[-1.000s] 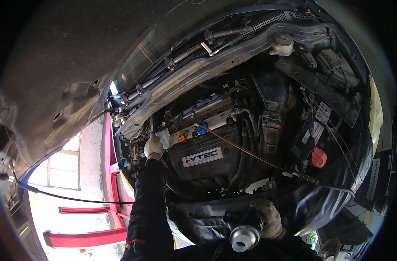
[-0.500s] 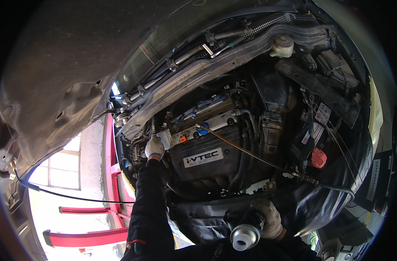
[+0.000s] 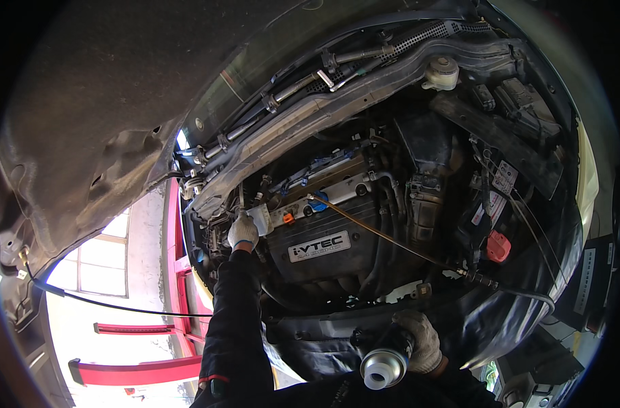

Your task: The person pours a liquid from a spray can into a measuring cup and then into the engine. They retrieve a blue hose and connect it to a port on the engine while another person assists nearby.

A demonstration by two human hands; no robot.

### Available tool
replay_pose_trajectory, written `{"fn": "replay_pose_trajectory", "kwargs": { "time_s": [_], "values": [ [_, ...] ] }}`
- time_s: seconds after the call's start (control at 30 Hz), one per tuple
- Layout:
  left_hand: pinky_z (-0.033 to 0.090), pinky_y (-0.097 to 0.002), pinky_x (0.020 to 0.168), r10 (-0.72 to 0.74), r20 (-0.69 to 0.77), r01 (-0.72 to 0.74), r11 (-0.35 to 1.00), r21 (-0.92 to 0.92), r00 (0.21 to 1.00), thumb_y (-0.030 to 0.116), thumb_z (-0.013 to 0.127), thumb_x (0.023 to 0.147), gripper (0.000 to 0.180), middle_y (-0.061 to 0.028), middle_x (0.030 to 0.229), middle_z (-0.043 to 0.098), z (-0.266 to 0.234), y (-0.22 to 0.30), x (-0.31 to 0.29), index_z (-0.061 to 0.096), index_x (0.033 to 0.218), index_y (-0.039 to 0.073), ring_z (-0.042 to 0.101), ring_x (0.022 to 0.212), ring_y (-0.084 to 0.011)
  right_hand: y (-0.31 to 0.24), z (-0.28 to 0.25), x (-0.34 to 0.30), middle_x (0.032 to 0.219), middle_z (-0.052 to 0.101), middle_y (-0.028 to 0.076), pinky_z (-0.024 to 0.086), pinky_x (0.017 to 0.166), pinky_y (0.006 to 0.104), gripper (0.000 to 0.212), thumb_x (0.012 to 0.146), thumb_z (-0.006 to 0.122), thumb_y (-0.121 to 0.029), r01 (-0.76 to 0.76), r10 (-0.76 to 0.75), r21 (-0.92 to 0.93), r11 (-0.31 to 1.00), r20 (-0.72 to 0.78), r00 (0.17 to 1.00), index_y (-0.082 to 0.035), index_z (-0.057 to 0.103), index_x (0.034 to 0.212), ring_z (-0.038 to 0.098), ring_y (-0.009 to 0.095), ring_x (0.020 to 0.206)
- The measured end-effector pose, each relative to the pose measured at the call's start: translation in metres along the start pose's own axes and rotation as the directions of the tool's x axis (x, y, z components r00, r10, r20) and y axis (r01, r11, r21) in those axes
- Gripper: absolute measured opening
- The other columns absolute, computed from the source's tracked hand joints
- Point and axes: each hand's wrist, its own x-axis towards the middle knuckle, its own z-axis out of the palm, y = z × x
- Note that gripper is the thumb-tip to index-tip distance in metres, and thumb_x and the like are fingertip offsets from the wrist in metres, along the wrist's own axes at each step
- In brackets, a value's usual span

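Note:
My left hand [image 3: 243,232], in a pale work glove, reaches to the left end of the engine. Its fingers are closed, and what they hold is hidden; a narrow grey piece [image 3: 242,198] shows just beyond them. Beside the fingers is a whitish squarish piece [image 3: 261,219]. Low in the view, my gloved right hand [image 3: 423,342] is wrapped around the side of a spray can [image 3: 383,368] with a dark body, silver shoulder and pale round top. The black engine cover [image 3: 317,262] lies between my hands.
A brown rod-like tube [image 3: 385,234] crosses the engine from a blue plug [image 3: 317,202] to a black hose [image 3: 524,292]. An orange piece [image 3: 289,219] sits by the cover. The raised hood [image 3: 106,88] hangs at left; the battery's red terminal cover [image 3: 498,246] is at right.
The view has shifted very slightly. My left hand stays at the engine's left end, and my right hand keeps the can in the same place.

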Motion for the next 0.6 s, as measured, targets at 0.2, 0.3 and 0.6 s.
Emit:
{"fn": "replay_pose_trajectory", "kwargs": {
  "time_s": [0.2,0.3,0.6],
  "values": [
    [0.057,-0.0591,0.096,0.001,-0.004,-0.001,1.000,0.018,1.000,0.040,0.050,0.110,0.041,-0.0258,0.121,0.078,0.0017,-0.0008,-0.0001,0.068,0.135,0.013,0.073,0.116,-0.0480,0.0014,0.0004,-0.0007,0.137,0.071,0.015,0.058,0.108,0.0497,0.097,0.061,0.106,-0.041,0.000,0.000,0.009,1.000,0.001,1.000,-0.006,0.063,0.141,0.069,0.037,0.127],
    [0.057,-0.0592,0.096,0.016,0.005,-0.017,0.999,0.034,1.000,0.040,0.050,0.111,0.041,-0.0259,0.121,0.078,0.0012,-0.0015,-0.0011,0.069,0.133,0.011,0.073,0.116,-0.0481,0.0023,0.0010,-0.0013,0.137,0.071,0.015,0.058,0.108,0.0499,0.097,0.062,0.106,-0.042,0.003,-0.003,0.011,1.000,0.002,1.000,-0.006,0.063,0.141,0.069,0.037,0.127],
    [0.058,-0.0590,0.097,0.010,0.034,-0.012,0.998,0.066,0.999,0.039,0.049,0.112,0.041,-0.0266,0.121,0.078,-0.0045,-0.0001,-0.0040,0.069,0.128,0.007,0.073,0.117,-0.0482,0.0030,0.0015,-0.0023,0.137,0.071,0.015,0.058,0.108,0.0504,0.097,0.063,0.105,-0.046,-0.001,0.001,0.007,1.000,0.004,1.000,-0.006,0.062,0.141,0.068,0.037,0.128]
  ]
}}
